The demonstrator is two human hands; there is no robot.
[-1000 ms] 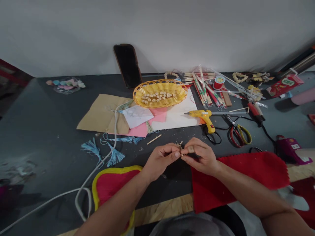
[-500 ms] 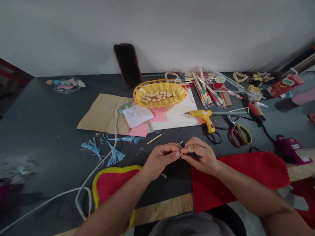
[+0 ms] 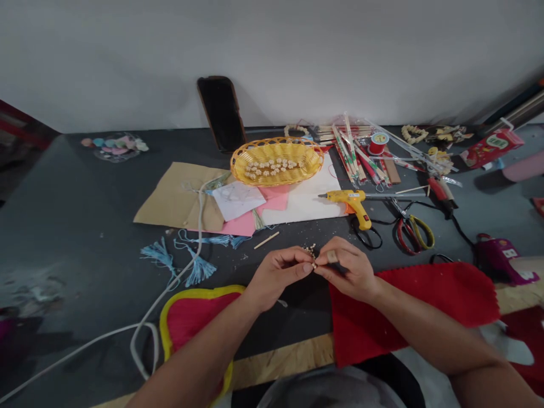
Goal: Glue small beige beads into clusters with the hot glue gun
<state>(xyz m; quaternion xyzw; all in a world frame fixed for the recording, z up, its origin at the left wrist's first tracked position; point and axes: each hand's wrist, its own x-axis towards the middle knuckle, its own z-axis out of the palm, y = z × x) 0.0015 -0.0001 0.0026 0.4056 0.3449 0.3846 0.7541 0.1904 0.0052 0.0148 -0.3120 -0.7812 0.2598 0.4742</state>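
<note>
Dark work surface (image 3: 63,226), near to far: red felt (image 3: 408,311) lies just below your right grip (image 3: 346,271), and a yellow-edged red felt piece (image 3: 191,323) lies below your left grip (image 3: 276,277). Both grips meet, fingertips pinched together on a small pale beaded cluster (image 3: 313,259), held just above the surface. Beyond lie blue tassels (image 3: 198,272), a yellow glue gun (image 3: 352,203) and a wicker basket (image 3: 276,139) of pale beads.

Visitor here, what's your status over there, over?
Left hand, right hand pinching small pale beaded piece. Red felt sheet beside right hand.
</note>
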